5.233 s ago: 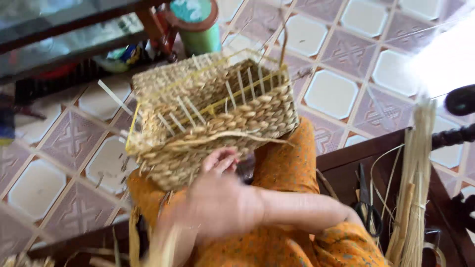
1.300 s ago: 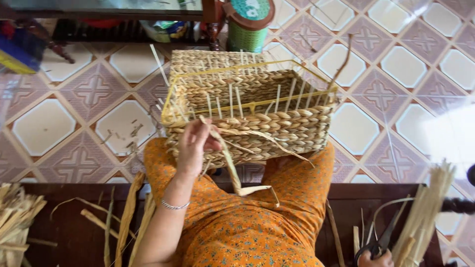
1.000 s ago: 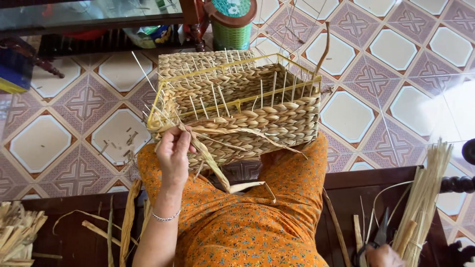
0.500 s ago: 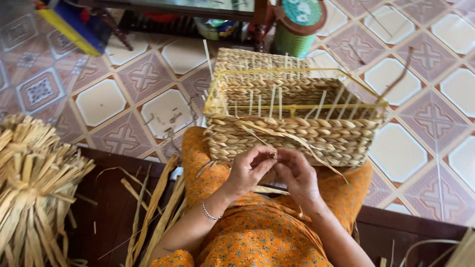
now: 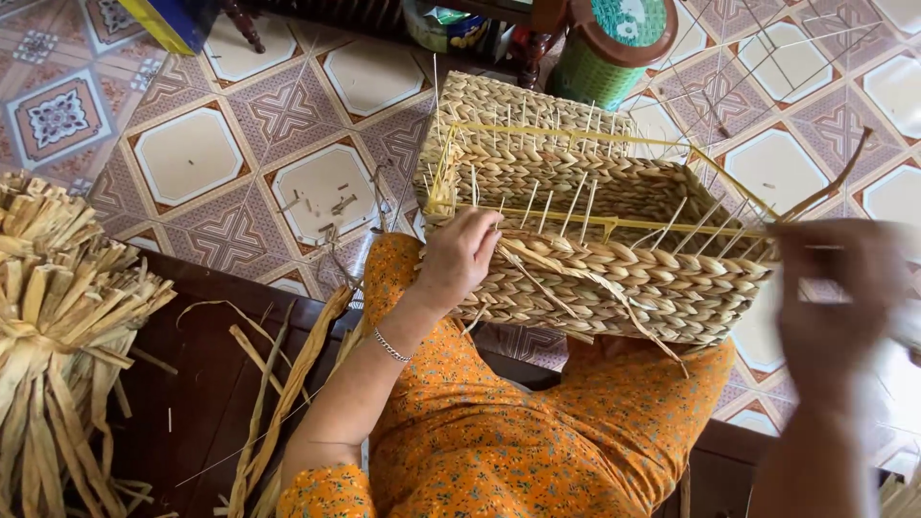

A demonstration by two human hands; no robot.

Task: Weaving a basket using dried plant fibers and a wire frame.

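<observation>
Left hand (image 5: 460,257) at centre frame, fingers closed on the near rim of the half-woven basket (image 5: 585,240), steadying it on the lap. Right hand (image 5: 844,297) at right edge, blurred; grip not discernible. Bundle of dried straw (image 5: 58,317) at left, within reach.

head view, steeply downward, close over lap

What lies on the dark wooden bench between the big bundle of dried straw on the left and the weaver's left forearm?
The head view shows loose dried straw strips lying on the dark bench between the straw bundle and the forearm of the left hand.
</observation>
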